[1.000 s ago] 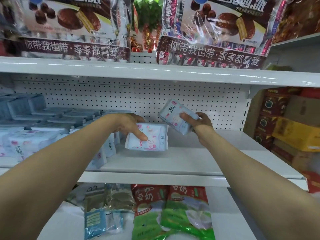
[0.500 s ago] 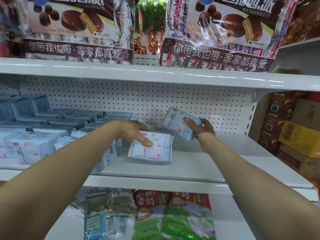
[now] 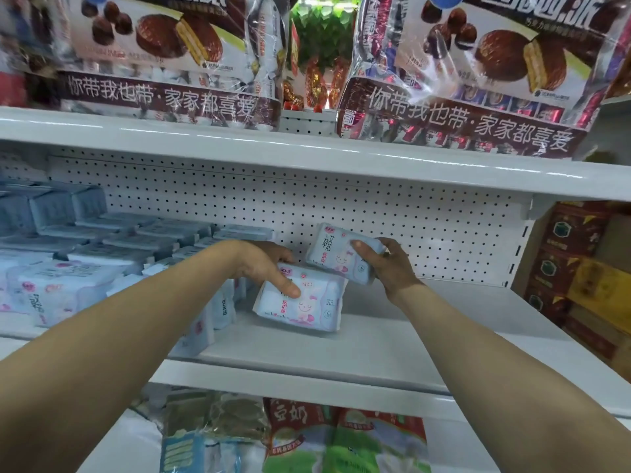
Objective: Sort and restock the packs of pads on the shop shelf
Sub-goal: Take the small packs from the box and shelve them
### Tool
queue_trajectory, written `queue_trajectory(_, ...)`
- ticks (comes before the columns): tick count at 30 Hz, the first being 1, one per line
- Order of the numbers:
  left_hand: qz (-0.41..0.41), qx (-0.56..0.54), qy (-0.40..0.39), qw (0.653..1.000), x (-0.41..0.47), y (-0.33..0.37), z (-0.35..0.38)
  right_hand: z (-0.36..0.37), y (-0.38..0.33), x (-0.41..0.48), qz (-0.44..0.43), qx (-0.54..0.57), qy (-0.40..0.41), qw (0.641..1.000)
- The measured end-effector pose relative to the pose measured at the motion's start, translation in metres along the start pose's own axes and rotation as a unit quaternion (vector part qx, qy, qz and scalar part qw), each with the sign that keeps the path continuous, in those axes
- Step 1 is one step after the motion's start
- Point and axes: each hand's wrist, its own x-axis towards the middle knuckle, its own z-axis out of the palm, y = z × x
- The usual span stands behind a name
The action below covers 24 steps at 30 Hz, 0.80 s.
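On the middle shelf [image 3: 358, 356] stands a pale blue pack of pads with a pink rabbit [image 3: 307, 302], leaning back a little. My left hand [image 3: 266, 264] grips its top edge, thumb down across the front. My right hand [image 3: 386, 264] holds a second, like pack [image 3: 336, 252] tilted in the air, just above and behind the first pack's right end. Rows of the same packs [image 3: 112, 254] fill the shelf's left part, some flat in stacks, some upright at the front.
The shelf right of the packs is bare up to the pegboard back wall [image 3: 409, 220]. Big bags of chocolate pies [image 3: 461, 63] sit on the shelf above. Soy milk bags [image 3: 341, 438] lie on the shelf below. Cartons [image 3: 587, 268] are stacked at the right.
My right hand has brought its pack lower and nearer, close to the pack that my left hand holds on the shelf. The left hand has stayed on its pack.
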Motion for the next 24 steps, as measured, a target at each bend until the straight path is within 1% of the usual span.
queue_trajectory(2, 0.002, -0.017, -0.006, 1.000, 0.004, -0.005, 0.001, 0.005, 0.000, 0.006, -0.005, 0.005, -0.011, 1.000)
queue_trajectory(6, 0.019, -0.025, 0.008, 0.999, 0.013, -0.014, 0.001, 0.010, 0.004, 0.017, -0.001, 0.026, -0.023, 0.999)
queue_trajectory(10, 0.047, -0.013, 0.024, 0.999, 0.020, -0.013, -0.002, 0.007, 0.005, 0.020, -0.012, 0.027, -0.010, 1.000)
queue_trajectory(12, 0.063, 0.030, 0.039, 0.997, 0.025, -0.009, -0.003, 0.001, 0.002, 0.019, -0.025, 0.027, -0.001, 0.999)
queue_trajectory(16, 0.066, 0.147, 0.089, 0.983, 0.045, -0.003, -0.007, -0.014, -0.003, 0.017, -0.049, 0.026, 0.008, 0.998)
queue_trajectory(21, 0.066, 0.198, 0.124, 0.970, 0.071, -0.001, -0.015, -0.028, 0.000, 0.018, -0.040, 0.039, 0.027, 0.998)
queue_trajectory(24, 0.047, 0.229, 0.142, 0.962, 0.087, 0.000, -0.020, -0.036, 0.008, 0.020, -0.042, 0.041, 0.025, 0.998)
